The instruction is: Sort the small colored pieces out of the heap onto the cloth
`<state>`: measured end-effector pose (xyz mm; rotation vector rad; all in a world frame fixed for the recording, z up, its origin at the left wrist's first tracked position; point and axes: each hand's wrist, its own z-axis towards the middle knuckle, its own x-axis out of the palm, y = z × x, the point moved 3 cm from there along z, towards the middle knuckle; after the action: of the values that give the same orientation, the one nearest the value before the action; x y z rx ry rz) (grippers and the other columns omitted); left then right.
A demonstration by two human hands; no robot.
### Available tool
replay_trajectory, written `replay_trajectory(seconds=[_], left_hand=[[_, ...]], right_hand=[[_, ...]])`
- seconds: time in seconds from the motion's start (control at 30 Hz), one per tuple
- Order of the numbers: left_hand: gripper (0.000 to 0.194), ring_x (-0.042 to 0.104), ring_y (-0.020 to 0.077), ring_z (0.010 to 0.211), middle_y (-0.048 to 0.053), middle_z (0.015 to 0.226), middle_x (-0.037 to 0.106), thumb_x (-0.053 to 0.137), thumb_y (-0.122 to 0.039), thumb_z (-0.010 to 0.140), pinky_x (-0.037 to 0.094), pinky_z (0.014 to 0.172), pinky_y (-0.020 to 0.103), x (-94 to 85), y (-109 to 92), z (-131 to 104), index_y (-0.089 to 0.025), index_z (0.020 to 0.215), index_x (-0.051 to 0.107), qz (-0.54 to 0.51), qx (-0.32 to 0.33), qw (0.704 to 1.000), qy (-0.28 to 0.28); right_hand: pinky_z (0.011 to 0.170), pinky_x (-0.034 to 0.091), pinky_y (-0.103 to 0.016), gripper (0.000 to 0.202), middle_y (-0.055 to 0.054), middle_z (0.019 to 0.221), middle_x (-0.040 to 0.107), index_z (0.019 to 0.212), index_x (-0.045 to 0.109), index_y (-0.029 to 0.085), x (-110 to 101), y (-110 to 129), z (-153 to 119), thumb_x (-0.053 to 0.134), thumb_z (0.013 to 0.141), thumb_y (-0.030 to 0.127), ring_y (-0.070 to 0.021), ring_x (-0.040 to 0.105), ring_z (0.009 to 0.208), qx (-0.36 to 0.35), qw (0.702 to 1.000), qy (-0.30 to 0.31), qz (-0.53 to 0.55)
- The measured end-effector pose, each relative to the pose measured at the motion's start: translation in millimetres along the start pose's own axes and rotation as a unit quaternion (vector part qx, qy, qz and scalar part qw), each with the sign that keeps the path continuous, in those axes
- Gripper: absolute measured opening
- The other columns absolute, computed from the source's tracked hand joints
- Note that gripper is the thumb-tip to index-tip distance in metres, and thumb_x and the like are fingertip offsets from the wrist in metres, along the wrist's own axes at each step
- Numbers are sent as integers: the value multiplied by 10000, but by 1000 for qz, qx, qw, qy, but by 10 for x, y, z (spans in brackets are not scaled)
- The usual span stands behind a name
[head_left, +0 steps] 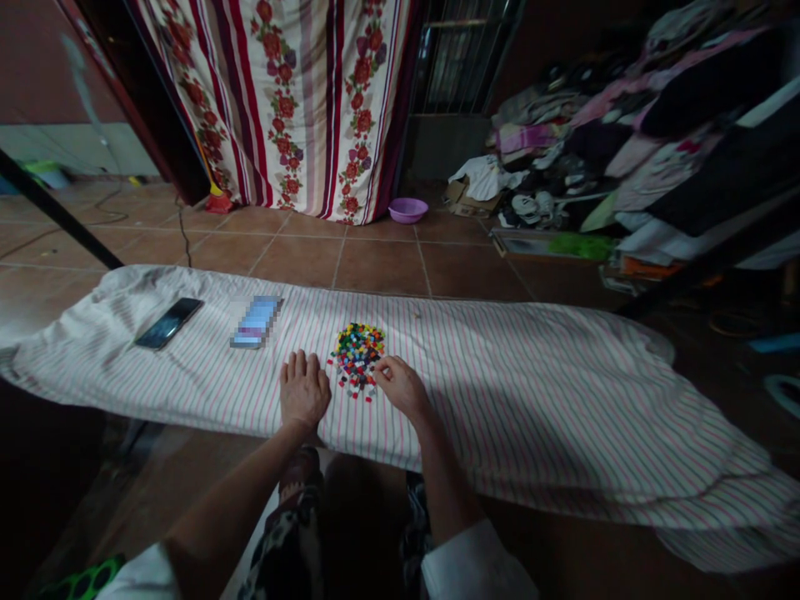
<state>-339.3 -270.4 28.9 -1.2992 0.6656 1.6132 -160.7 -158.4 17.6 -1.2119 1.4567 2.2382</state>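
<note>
A pile of small multicoloured beads (357, 354) lies on a pink-and-green striped white cloth (531, 400) spread on the tiled floor. My left hand (303, 392) rests flat on the cloth just left of the pile, fingers together and holding nothing. My right hand (400, 385) sits at the pile's lower right edge, its fingertips pinched at the beads; whether a bead is between them I cannot tell.
A dark phone (168, 322) and a second blurred-out device (256, 322) lie on the cloth to the left. Beyond are a floral curtain (300, 100), a purple bowl (407, 209), and heaped clothes (625, 142) at right. A dark pole (56, 212) crosses at left.
</note>
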Motion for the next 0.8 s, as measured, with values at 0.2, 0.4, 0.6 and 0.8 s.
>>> replay_trajectory(seconds=[0.2,0.4,0.6,0.8], left_hand=[[481,387,334,1355,214,1408,477,345,-316,906,298,1103,516,34,14,-5,-94,1291,531,1,3,1000,-9],[477,390,338,1350,212,1399,484,339,-304,906,299,1100,513,40,6,-7,-88,1287,529,8,3,1000,-15],[484,391,343,1349,217,1403,479,335,-308,907,297,1101,507,39,-3,1,-85,1292,525,18,1,1000,-7],[480,388,339,1352,217,1412,470,331,-299,905,291,1103,514,30,-13,8,-91,1292,523,14,-7,1000,-1]], right_hand=[[740,454,-246,142,-24,942,634,940,652,207,4,-26,-34,558,835,229,-130,594,780,0,1000,24,16],[773,466,-247,177,-35,1002,616,990,647,206,4,27,-50,579,827,192,-124,604,809,2,999,47,-2],[823,459,-260,100,-44,951,622,885,622,193,-27,90,-56,555,820,160,-151,594,911,-9,999,27,-23],[752,464,-255,95,-30,890,642,841,606,198,-21,59,-35,534,784,174,-142,597,799,-15,1000,-4,10]])
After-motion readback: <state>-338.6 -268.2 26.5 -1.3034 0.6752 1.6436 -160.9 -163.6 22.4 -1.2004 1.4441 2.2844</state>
